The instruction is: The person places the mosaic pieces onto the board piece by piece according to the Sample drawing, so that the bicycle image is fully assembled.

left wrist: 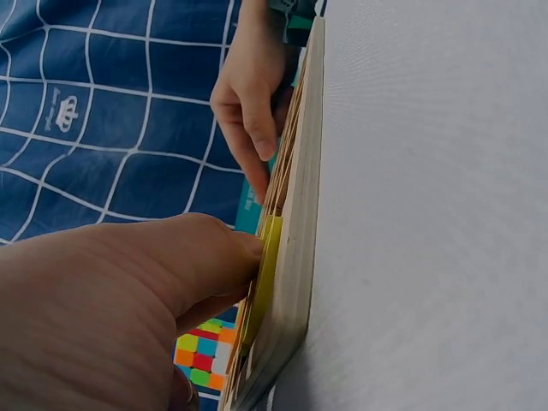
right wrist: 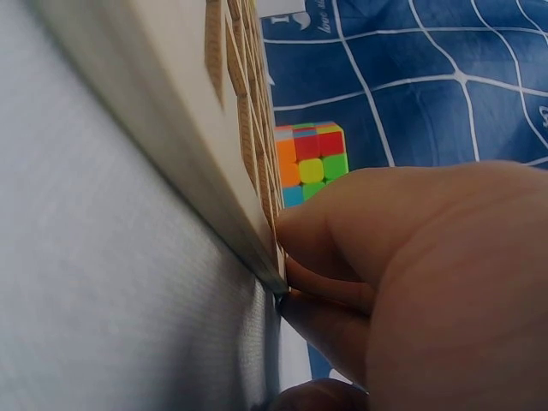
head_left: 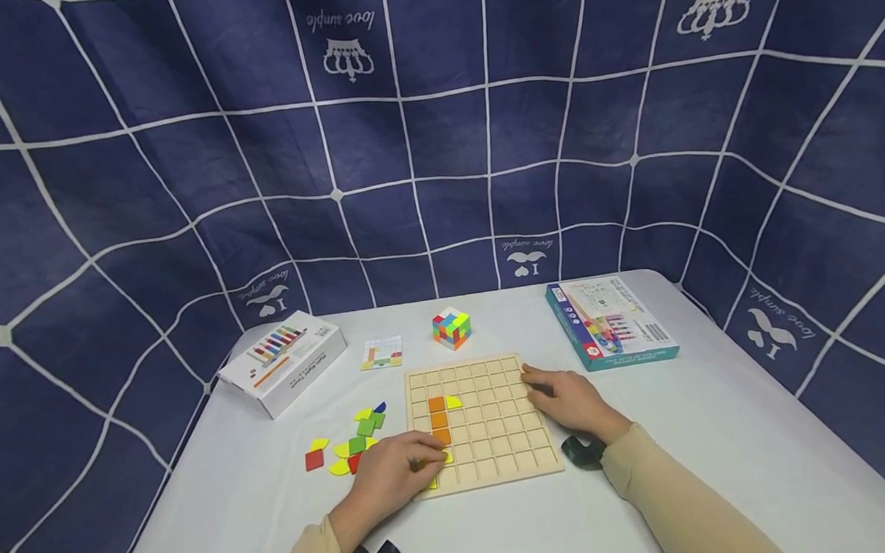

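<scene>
A wooden grid board (head_left: 499,424) lies on the table, with an orange square tile (head_left: 439,420) in a column of such tiles and a yellow quarter-round tile (head_left: 453,402) beside its top. At the board's near left, my left hand (head_left: 393,473) pinches a yellow tile (head_left: 448,457) over the grid; its fingers are partly hidden. Another yellow tile (left wrist: 267,274) shows by the thumb in the left wrist view. My right hand (head_left: 569,397) grips the board's far right edge, thumb on top and fingers against the side in the right wrist view.
Loose tiles (head_left: 365,428) in green, yellow, red and blue lie left of the board. Behind stand a puzzle cube (head_left: 452,329) and a pattern card (head_left: 381,352). A white box (head_left: 285,361) is at the left, a teal box (head_left: 612,322) at the right.
</scene>
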A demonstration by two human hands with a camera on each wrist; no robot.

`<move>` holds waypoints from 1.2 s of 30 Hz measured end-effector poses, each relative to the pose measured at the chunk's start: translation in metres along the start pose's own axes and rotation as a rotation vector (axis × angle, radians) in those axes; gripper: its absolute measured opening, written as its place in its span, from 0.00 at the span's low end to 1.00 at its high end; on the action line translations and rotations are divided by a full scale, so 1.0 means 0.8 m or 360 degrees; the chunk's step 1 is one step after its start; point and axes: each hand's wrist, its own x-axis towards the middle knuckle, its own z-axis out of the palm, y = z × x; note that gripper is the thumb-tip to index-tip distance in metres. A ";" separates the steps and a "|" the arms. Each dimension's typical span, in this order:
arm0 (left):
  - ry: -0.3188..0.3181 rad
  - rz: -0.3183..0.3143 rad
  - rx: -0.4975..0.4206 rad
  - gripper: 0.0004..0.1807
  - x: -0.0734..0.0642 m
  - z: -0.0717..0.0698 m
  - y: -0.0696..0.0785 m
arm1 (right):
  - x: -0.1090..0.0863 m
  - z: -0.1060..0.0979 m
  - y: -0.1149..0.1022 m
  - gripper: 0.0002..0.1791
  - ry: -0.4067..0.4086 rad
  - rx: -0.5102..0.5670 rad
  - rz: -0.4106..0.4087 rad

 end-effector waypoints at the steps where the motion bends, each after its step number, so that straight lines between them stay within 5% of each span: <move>1: -0.0002 0.0004 0.0002 0.05 0.000 0.000 0.000 | 0.000 0.000 0.000 0.24 0.0004 0.0001 0.0001; 7: -0.0002 -0.0012 0.0021 0.06 -0.002 0.001 -0.002 | 0.000 0.002 0.000 0.24 -0.0007 0.0012 -0.0004; 12: 0.0104 -0.0009 -0.0047 0.08 -0.006 0.000 -0.003 | 0.000 0.002 0.001 0.24 -0.0005 0.0003 -0.0012; 18: 0.0268 -0.0194 -0.0005 0.12 -0.010 -0.021 -0.009 | 0.001 0.000 0.003 0.25 0.0004 -0.0006 -0.0021; 20: 0.0223 -0.0204 0.0069 0.15 -0.014 -0.028 -0.013 | 0.001 -0.001 0.003 0.24 0.0007 -0.0011 -0.0019; 26: -0.0003 -0.0021 0.0202 0.19 -0.019 -0.031 -0.020 | 0.001 -0.001 0.003 0.25 -0.0004 -0.0009 -0.0017; 36: -0.0034 -0.0065 0.0116 0.16 -0.016 -0.032 -0.024 | 0.000 -0.001 0.001 0.25 -0.0009 0.0005 0.0019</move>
